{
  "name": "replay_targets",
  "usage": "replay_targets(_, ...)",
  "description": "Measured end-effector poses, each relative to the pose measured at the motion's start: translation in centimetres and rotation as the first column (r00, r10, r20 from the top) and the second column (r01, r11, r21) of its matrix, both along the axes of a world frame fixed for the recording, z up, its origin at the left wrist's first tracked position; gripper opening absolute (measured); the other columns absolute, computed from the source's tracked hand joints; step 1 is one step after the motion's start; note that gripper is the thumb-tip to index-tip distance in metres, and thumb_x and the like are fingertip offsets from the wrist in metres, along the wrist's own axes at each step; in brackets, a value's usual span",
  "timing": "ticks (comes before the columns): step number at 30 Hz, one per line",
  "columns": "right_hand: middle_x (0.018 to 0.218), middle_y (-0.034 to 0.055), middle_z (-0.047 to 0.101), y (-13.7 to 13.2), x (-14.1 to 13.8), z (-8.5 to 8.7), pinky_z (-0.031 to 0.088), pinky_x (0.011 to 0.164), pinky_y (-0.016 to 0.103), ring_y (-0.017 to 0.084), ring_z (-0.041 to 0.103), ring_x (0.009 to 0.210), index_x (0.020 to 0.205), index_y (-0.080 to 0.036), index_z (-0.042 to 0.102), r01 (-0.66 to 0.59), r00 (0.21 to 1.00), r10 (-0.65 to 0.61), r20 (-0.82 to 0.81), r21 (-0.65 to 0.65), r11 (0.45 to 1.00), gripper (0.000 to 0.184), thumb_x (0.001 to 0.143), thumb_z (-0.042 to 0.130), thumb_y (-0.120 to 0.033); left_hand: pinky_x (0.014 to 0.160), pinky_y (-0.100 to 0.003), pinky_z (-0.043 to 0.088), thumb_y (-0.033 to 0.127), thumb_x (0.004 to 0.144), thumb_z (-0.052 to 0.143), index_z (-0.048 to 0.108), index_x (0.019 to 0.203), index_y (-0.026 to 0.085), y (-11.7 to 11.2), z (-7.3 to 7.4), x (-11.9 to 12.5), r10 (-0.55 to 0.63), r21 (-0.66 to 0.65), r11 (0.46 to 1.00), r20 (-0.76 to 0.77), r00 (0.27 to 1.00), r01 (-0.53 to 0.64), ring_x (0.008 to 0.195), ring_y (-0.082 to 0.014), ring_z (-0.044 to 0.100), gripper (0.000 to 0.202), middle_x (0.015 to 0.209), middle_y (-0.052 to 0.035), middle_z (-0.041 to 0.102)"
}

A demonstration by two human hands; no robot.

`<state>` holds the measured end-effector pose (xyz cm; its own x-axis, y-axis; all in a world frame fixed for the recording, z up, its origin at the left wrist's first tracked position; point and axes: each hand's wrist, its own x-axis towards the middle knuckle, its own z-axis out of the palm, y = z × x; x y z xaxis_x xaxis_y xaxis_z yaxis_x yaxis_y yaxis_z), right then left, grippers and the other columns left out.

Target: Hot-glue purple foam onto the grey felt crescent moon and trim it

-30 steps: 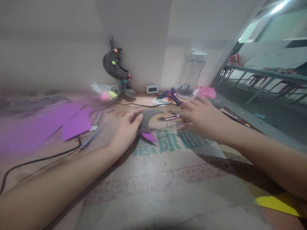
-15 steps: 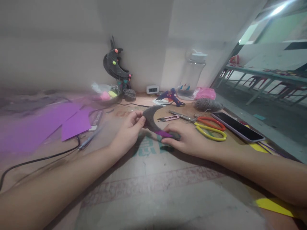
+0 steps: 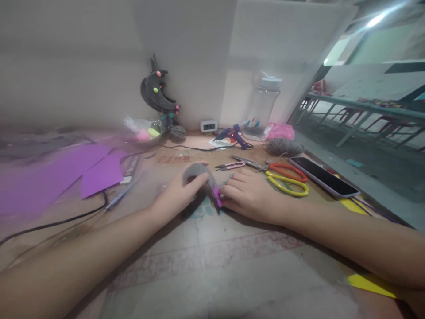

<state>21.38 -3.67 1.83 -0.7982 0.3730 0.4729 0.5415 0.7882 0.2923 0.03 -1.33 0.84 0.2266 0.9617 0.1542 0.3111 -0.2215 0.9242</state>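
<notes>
Between my hands is a grey crescent [image 3: 200,169], apparently covered in yarn, with a bare purple tip. Its body is gripped by my left hand [image 3: 181,188], the thumb lying across it; the crescent arches upward and its purple tip points down toward the table. My right hand [image 3: 249,195] is beside that tip, knuckles up and fingers curled, the fingertips at the purple part. Whatever the right palm encloses is hidden. Just beyond lie pink-handled thread snips [image 3: 230,166] and scissors [image 3: 287,179] with red and yellow handles.
Purple sheets [image 3: 101,175], a pen [image 3: 119,197] and a black cord lie left. Behind stand a pin-studded dark crescent [image 3: 156,93], a small clock [image 3: 209,126], a glue gun [image 3: 234,135] and a clear bottle [image 3: 262,108]. Grey yarn [image 3: 284,147] and a phone [image 3: 323,177] lie right.
The crescent has turned, its purple tip swinging from rightward to downward, and come lower. My right hand has rolled palm down, hiding the dark grey lump seen under its fingers before.
</notes>
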Motion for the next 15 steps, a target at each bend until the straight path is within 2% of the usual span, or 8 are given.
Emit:
replay_targets(2, 0.077, 0.0075, 0.067, -0.1, 0.3, 0.6, 0.040, 0.071, 0.033, 0.021, 0.057, 0.074, 0.095, -0.014, 0.067, 0.007, 1.000, -0.010, -0.028, -0.091, 0.996, 0.040, 0.096, 0.051, -0.051, 0.086, -0.032, 0.046, 0.044, 0.084, 0.061, 0.068, 0.090, 0.020, 0.4, -0.4, -0.3, 0.068, -0.066, 0.996, 0.045, 0.997, -0.065, 0.089, -0.0214, 0.062, 0.025, 0.087, -0.0016, 0.069)
replay_targets(3, 0.083, 0.0090, 0.069, 0.0, 0.6, 1.0, 0.041, 0.073, 0.033, 0.022, 0.059, 0.079, 0.101, -0.014, 0.066, 0.024, 0.998, -0.032, -0.061, -0.132, 0.991, 0.044, 0.094, 0.052, -0.055, 0.081, -0.031, 0.047, 0.047, 0.082, 0.062, 0.066, 0.080, 0.019, 0.6, -0.6, -0.4, 0.086, -0.090, 0.993, 0.072, 0.994, -0.079, 0.083, -0.0211, 0.062, 0.029, 0.079, -0.0015, 0.068)
replay_targets(5, 0.092, 0.0109, 0.070, 0.5, 1.3, 1.9, 0.042, 0.076, 0.034, 0.023, 0.061, 0.086, 0.107, -0.014, 0.064, 0.079, 0.985, -0.103, -0.135, -0.176, 0.981, 0.039, 0.095, 0.052, -0.049, 0.075, -0.028, 0.046, 0.050, 0.080, 0.066, 0.064, 0.074, 0.019, 0.8, -0.6, -0.4, 0.078, -0.116, 0.992, 0.175, 0.981, -0.058, 0.076, -0.0188, 0.060, 0.031, 0.074, 0.0002, 0.065)
replay_targets(9, 0.092, 0.0089, 0.069, 3.0, 3.3, 3.3, 0.043, 0.076, 0.034, 0.023, 0.062, 0.086, 0.097, -0.017, 0.064, 0.247, 0.913, -0.309, -0.265, -0.243, 0.938, 0.020, 0.095, 0.052, -0.034, 0.067, -0.024, 0.044, 0.047, 0.076, 0.071, 0.063, 0.077, 0.019, 0.8, -0.1, 0.0, 0.110, -0.179, 0.982, 0.295, 0.949, -0.058, 0.069, -0.0157, 0.058, 0.029, 0.069, 0.0027, 0.063)
replay_targets(12, 0.095, 0.0081, 0.068, 5.7, 5.0, 3.3, 0.047, 0.076, 0.034, 0.022, 0.063, 0.085, 0.096, -0.018, 0.061, 0.359, 0.776, -0.516, -0.363, -0.419, 0.834, 0.019, 0.090, 0.057, -0.035, 0.064, -0.025, 0.042, 0.049, 0.077, 0.068, 0.063, 0.072, 0.018, 0.7, 0.1, 0.2, 0.126, -0.169, 0.982, 0.240, 0.963, -0.087, 0.066, -0.0157, 0.057, 0.031, 0.067, 0.0016, 0.063)
replay_targets(15, 0.110, 0.0139, 0.068, 8.8, 6.6, 2.7, 0.051, 0.080, 0.036, 0.024, 0.065, 0.092, 0.109, -0.014, 0.058, 0.439, 0.616, -0.695, -0.371, -0.571, 0.694, 0.035, 0.088, 0.058, -0.041, 0.055, -0.025, 0.036, 0.052, 0.081, 0.062, 0.057, 0.060, 0.019, 0.9, -0.1, 0.2, 0.122, -0.131, 0.986, 0.172, 0.978, -0.100, 0.056, -0.0144, 0.050, 0.040, 0.056, 0.0022, 0.054)
